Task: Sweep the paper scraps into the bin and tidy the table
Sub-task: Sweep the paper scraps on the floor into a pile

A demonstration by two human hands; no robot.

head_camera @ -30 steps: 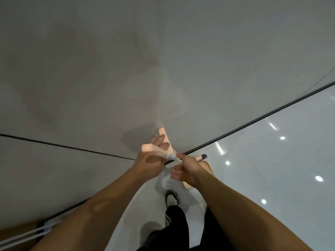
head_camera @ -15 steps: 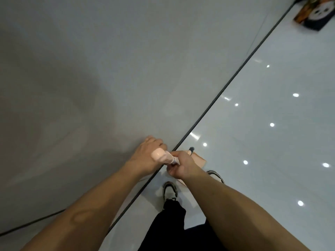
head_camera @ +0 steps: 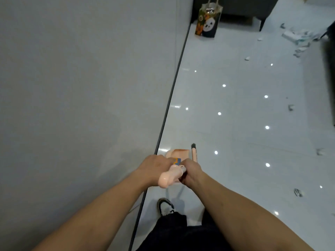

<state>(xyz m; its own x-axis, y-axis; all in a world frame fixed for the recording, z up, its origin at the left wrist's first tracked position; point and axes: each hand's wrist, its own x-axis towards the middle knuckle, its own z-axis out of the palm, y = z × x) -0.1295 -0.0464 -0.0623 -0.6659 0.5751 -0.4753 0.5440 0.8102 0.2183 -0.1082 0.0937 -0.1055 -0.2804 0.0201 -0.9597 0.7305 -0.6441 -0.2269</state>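
My left hand (head_camera: 155, 167) is closed around the thick peach handle (head_camera: 167, 177) of a dustpan (head_camera: 178, 152), which hangs just above the glossy white floor next to the wall. My right hand (head_camera: 190, 171) touches the left one and grips a thin shaft running down to a narrow peach broom head (head_camera: 194, 153) with dark bristles. A cluster of white paper scraps (head_camera: 294, 37) lies on the floor at the far right. Single scraps (head_camera: 291, 107) are scattered along the right side. No bin or table is in view.
A plain grey wall (head_camera: 72, 87) with a dark baseboard strip (head_camera: 168, 105) fills the left half. A panda-print bag (head_camera: 207, 22) stands at the wall's far end beside dark furniture (head_camera: 235, 8). My shoe (head_camera: 164, 205) and dark trouser leg are below the hands.
The view has swung from the wall to the floor, bringing the bag and the scraps into sight. Both hands stay together on the handles, with the dustpan and broom head now pointing forward.
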